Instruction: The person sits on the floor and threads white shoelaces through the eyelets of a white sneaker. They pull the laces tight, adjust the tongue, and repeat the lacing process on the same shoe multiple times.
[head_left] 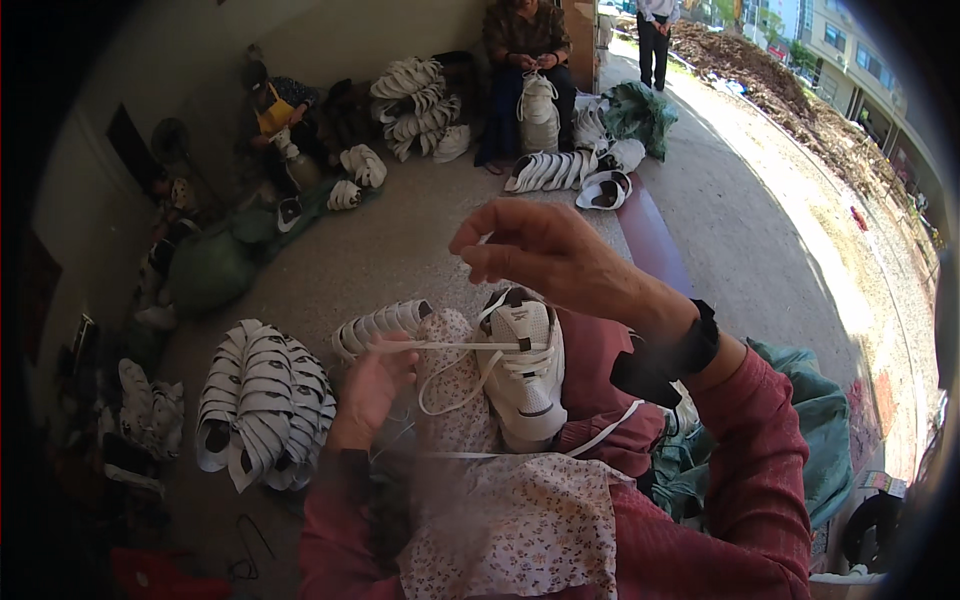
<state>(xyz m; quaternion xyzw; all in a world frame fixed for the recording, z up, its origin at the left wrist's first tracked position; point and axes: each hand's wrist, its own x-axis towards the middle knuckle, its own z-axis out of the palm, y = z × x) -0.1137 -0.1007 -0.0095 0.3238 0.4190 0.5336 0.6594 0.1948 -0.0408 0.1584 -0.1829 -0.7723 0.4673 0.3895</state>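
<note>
A white and beige sports shoe rests in front of me, toe toward me, beside a flower-print cloth on my lap. My left hand, slightly blurred, is closed on a white shoelace pulled taut leftward from the shoe's upper eyelets. Another stretch of lace hangs in a loop left of the shoe. Above the shoe, my right hand is raised with thumb and fingers bent toward each other. A small white bit shows between those fingers; I cannot make out what it is.
Nested white shoe uppers stand on the floor at left, with a smaller row behind my left hand. Green sacks lie at right. Two seated people handle shoes farther back; another person stands outside.
</note>
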